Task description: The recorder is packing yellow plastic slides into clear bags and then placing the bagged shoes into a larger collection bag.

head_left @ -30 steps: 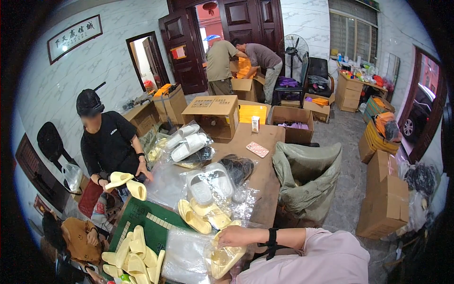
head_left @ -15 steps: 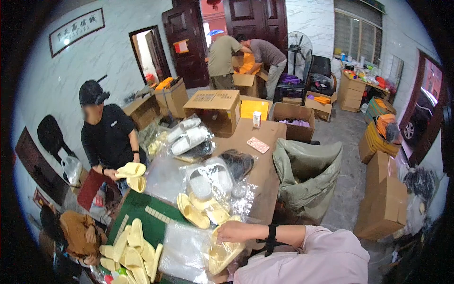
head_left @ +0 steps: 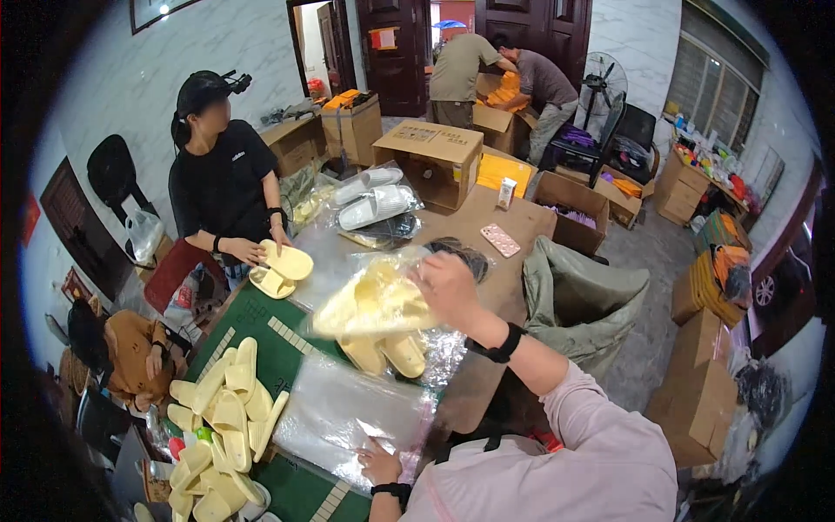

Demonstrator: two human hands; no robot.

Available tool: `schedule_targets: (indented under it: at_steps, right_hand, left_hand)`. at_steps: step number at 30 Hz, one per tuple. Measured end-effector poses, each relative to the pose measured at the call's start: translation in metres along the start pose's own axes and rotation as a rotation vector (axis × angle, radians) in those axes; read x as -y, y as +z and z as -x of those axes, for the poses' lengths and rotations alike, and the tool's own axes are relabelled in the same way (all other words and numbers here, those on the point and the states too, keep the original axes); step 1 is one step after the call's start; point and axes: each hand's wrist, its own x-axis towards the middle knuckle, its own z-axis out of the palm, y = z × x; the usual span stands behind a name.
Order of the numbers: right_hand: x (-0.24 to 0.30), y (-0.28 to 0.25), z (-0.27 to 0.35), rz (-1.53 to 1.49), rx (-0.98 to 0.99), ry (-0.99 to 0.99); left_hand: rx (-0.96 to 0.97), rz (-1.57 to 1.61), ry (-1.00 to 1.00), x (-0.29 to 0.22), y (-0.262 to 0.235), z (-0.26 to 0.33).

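Observation:
My right hand [head_left: 448, 291] is closed on the edge of a clear plastic bag with pale yellow slippers [head_left: 370, 300] inside. It hangs over the middle of the table, above more yellow slippers [head_left: 404, 355]. My left hand [head_left: 380, 461] rests on a stack of clear plastic bags [head_left: 335, 418], its fingers spread. Left of that stack lies a heap of loose yellow slippers [head_left: 230, 404]. Across the table a co-worker in black holds a pair of yellow slippers [head_left: 283, 265].
Bagged white slippers [head_left: 378, 206] and a cardboard box [head_left: 430, 161] stand at the table's far end. A pink phone [head_left: 500, 240] lies near the right edge. Beside the table stands a big grey-green sack [head_left: 583, 291]. Two people bend over a box at the back.
My right hand has lifted the bagged yellow slippers off the bag stack and carried them farther away. My left hand has come into sight. The co-worker now has both hands on the slippers.

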Motion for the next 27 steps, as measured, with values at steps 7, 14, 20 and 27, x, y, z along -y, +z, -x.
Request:
schedule_targets:
  at_steps: [7,14,20,27]
  right_hand:
    - [-0.07,0.105,0.017,-0.084,0.037,0.005]
    - [-0.169,0.2,0.071,-0.114,0.425,0.36]
    - [0.012,0.208,0.109,-0.139,0.16,0.124]
    - [0.107,0.245,0.237,-0.351,1.23,-0.402]
  left_hand:
    - [0.026,0.036,-0.023,-0.001,-0.007,0.001]
    - [-0.167,0.124,0.238,0.002,-0.019,-0.027]
    - [-0.216,0.279,0.122,0.044,-0.001,-0.014]
    - [-0.582,0.422,-0.017,0.117,-0.004,-0.013]
